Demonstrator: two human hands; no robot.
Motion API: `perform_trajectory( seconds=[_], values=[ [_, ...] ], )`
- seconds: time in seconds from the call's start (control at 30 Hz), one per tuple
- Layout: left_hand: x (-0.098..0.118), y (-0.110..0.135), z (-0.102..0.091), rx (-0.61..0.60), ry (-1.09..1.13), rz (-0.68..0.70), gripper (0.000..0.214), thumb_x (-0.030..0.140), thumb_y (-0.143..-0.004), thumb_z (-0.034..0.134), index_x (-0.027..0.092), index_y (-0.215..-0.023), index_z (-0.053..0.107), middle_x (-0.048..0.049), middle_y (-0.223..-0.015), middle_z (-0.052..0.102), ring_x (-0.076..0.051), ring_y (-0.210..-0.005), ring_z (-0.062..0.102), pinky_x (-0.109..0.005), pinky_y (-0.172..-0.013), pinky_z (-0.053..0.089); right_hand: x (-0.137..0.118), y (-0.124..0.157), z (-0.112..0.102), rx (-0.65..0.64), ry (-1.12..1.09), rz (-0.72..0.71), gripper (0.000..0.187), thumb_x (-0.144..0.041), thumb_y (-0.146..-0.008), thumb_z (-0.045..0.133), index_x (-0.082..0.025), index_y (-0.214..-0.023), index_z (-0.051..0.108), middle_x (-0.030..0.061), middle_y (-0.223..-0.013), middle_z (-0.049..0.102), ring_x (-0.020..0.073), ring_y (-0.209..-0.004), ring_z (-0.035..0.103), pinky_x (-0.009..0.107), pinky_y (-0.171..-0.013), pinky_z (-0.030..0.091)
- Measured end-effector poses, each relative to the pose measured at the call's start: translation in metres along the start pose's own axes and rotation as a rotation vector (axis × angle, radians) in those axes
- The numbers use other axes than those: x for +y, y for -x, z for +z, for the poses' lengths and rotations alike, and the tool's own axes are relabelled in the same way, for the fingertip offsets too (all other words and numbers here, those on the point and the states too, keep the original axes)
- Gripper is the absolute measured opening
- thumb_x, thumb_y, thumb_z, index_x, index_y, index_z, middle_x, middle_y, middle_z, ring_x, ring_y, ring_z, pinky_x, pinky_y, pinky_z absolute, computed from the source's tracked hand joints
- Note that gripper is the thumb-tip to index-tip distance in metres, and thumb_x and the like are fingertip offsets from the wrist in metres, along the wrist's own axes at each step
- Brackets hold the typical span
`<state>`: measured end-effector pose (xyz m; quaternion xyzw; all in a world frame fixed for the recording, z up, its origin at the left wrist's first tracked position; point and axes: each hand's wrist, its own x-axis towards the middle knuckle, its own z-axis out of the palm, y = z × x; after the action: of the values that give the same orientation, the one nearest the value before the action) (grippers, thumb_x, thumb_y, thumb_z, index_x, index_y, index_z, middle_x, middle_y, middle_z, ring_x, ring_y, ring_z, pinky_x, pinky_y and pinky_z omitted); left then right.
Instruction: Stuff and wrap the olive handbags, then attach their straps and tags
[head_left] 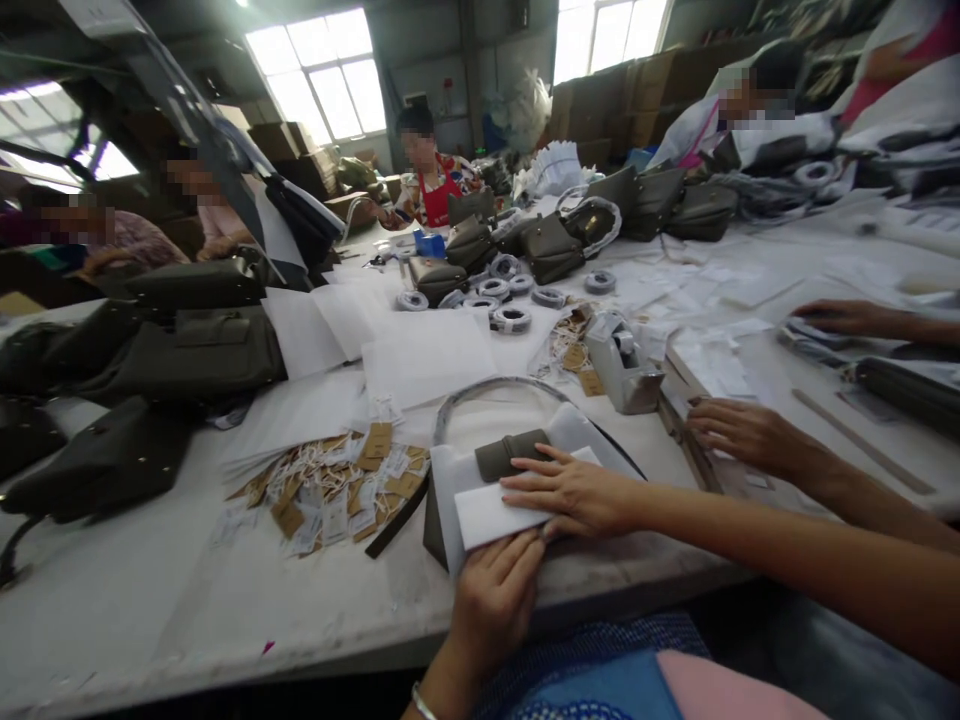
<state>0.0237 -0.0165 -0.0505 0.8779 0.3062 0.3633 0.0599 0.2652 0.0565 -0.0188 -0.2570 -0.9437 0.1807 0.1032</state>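
Note:
A dark olive handbag lies in front of me, its front mostly covered by white foam sheet. Its olive flap shows above the sheet, and a wrapped handle arches behind. My right hand rests flat over the sheet and flap, fingers stretched out. At the bag's lower edge, my left hand has its fingers bent and pressed together on the foam; their tips are partly hidden. A dark strap sticks out at the bag's left.
Paper tags lie heaped left of the bag. A tape dispenser stands behind it. At right are a co-worker's hands. Olive bags pile up at left; foam sheets and wrapped rolls lie farther back.

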Motion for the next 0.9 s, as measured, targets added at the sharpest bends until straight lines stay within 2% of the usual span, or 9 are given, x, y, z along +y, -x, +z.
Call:
perform_trajectory(
  seconds=[0.17, 0.27, 0.37, 0.47, 0.57, 0.63, 0.73, 0.8, 0.9],
  values=[
    [0.013, -0.027, -0.011, 0.092, 0.111, -0.134, 0.053, 0.011, -0.094, 0.053, 0.022, -0.145, 0.045, -0.0101, -0.143, 0.056, -0.02, -0.131, 0.055, -0.034, -0.107, 0.049, 0.006, -0.001, 0.007, 0.04, -0.003, -0.033, 0.056, -0.04, -0.099, 0.056, -0.027, -0.151, 0.04, 0.0072, -0.154, 0.042, 0.0305, -0.148, 0.026, 0.061, -0.118, 0.014],
    [0.01, -0.039, 0.005, -0.018, 0.043, -0.339, 0.063, 0.027, -0.098, 0.052, 0.022, -0.155, 0.025, -0.0129, -0.158, 0.037, -0.026, -0.142, 0.04, -0.043, -0.111, 0.045, 0.009, -0.006, 0.004, 0.044, -0.043, -0.03, 0.051, -0.033, -0.097, 0.06, -0.024, -0.146, 0.048, 0.0088, -0.153, 0.044, 0.0306, -0.146, 0.03, 0.059, -0.118, 0.019],
    [0.004, -0.033, 0.023, -0.144, -0.041, -0.341, 0.069, 0.033, -0.098, 0.051, 0.024, -0.157, 0.017, -0.0116, -0.157, 0.038, -0.026, -0.142, 0.041, -0.044, -0.112, 0.044, 0.002, 0.004, -0.014, 0.129, -0.199, -0.007, 0.03, -0.022, -0.095, 0.062, -0.016, -0.125, 0.067, 0.0115, -0.135, 0.063, 0.0249, -0.134, 0.05, 0.041, -0.115, 0.033],
    [0.001, -0.023, 0.031, -0.195, -0.124, -0.239, 0.067, 0.033, -0.097, 0.053, 0.03, -0.156, 0.021, -0.0084, -0.159, 0.036, -0.027, -0.142, 0.041, -0.044, -0.113, 0.042, -0.027, 0.051, -0.035, 0.428, -0.42, 0.153, 0.023, -0.023, -0.099, 0.056, -0.015, -0.113, 0.072, 0.0089, -0.115, 0.073, 0.0157, -0.107, 0.067, 0.025, -0.099, 0.046],
    [0.002, -0.019, 0.032, -0.216, -0.186, -0.184, 0.067, 0.034, -0.096, 0.055, 0.032, -0.156, 0.024, -0.0076, -0.161, 0.031, -0.029, -0.143, 0.038, -0.046, -0.114, 0.039, -0.066, 0.135, -0.033, 0.627, -0.577, 0.53, 0.028, -0.035, -0.098, 0.057, -0.016, -0.11, 0.073, 0.0053, -0.098, 0.076, 0.0159, -0.088, 0.071, 0.025, -0.084, 0.052],
    [0.003, -0.019, 0.033, -0.22, -0.206, -0.186, 0.068, 0.033, -0.096, 0.056, 0.031, -0.156, 0.023, -0.0077, -0.162, 0.029, -0.03, -0.143, 0.038, -0.047, -0.115, 0.038, -0.088, 0.2, -0.01, 0.616, -0.575, 0.914, 0.032, -0.042, -0.098, 0.054, -0.017, -0.099, 0.075, 0.0041, -0.085, 0.076, 0.0178, -0.079, 0.071, 0.027, -0.076, 0.054],
    [0.003, -0.021, 0.035, -0.23, -0.207, -0.185, 0.069, 0.032, -0.096, 0.056, 0.031, -0.156, 0.022, -0.0075, -0.163, 0.026, -0.031, -0.144, 0.036, -0.048, -0.117, 0.035, -0.115, 0.281, 0.047, 0.438, -0.22, 1.478, 0.029, -0.039, -0.095, 0.054, -0.02, -0.093, 0.075, 0.0054, -0.091, 0.075, 0.0218, -0.086, 0.069, 0.031, -0.08, 0.052],
    [0.004, -0.022, 0.035, -0.246, -0.189, -0.176, 0.069, 0.032, -0.096, 0.055, 0.031, -0.156, 0.021, -0.0067, -0.164, 0.023, -0.031, -0.145, 0.034, -0.048, -0.118, 0.033, -0.129, 0.314, 0.086, 0.372, -0.156, 1.63, 0.02, -0.029, -0.089, 0.06, -0.016, -0.096, 0.074, 0.0109, -0.098, 0.075, 0.0265, -0.091, 0.069, 0.036, -0.082, 0.051],
    [0.004, -0.024, 0.032, -0.266, -0.172, -0.17, 0.068, 0.033, -0.097, 0.053, 0.032, -0.156, 0.02, -0.0054, -0.165, 0.021, -0.031, -0.146, 0.032, -0.049, -0.119, 0.031, -0.138, 0.334, 0.127, 0.314, -0.114, 1.709, 0.023, -0.023, -0.083, 0.065, -0.016, -0.105, 0.071, 0.0118, -0.105, 0.072, 0.0262, -0.094, 0.068, 0.034, -0.08, 0.05]
  ],
)
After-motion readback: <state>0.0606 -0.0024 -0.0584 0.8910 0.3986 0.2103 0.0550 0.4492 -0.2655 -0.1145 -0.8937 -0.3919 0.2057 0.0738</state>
